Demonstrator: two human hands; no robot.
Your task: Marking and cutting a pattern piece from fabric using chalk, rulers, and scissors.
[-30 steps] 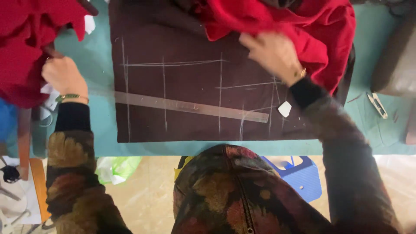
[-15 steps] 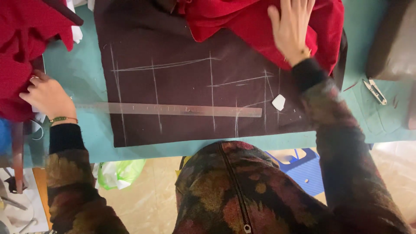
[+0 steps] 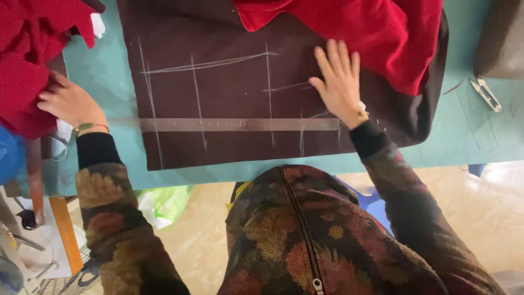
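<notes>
Item one: our right hand (image 3: pixel 339 79), released, fingers spread and palm down, flat on the dark brown cloth (image 3: pixel 229 82). Its fingertips reach up to the lower edge of the red fabric (image 3: pixel 371 27) that is heaped over the cloth's upper right part.

Item two: our left hand (image 3: pixel 68 101), loosely curled at the edge of a second pile of red fabric (image 3: pixel 30 60) on the left side of the table. We cannot tell whether it is gripping that fabric or only resting against it. A thin bracelet (image 3: pixel 90 127) sits on this wrist.

Item three: the dark brown cloth itself, spread flat on the teal table (image 3: pixel 475 131) directly in front of us, between our two hands. It bears pale chalk lines (image 3: pixel 202 64), several upright and a few running across, forming a rough grid.

Item four: a long clear ruler (image 3: pixel 234 124), lying level across the lower part of the cloth, crossing the upright chalk lines. Its right end lies just below the heel of our right hand; its left end runs past the cloth's edge towards our left wrist.

Item five: a small pair of thread snips (image 3: pixel 486 94), on the bare table well to the right of the cloth, apart from both hands.

Item six: our patterned sleeves and jacket front with a zip (image 3: pixel 297 218), filling the lower part of the view
</notes>
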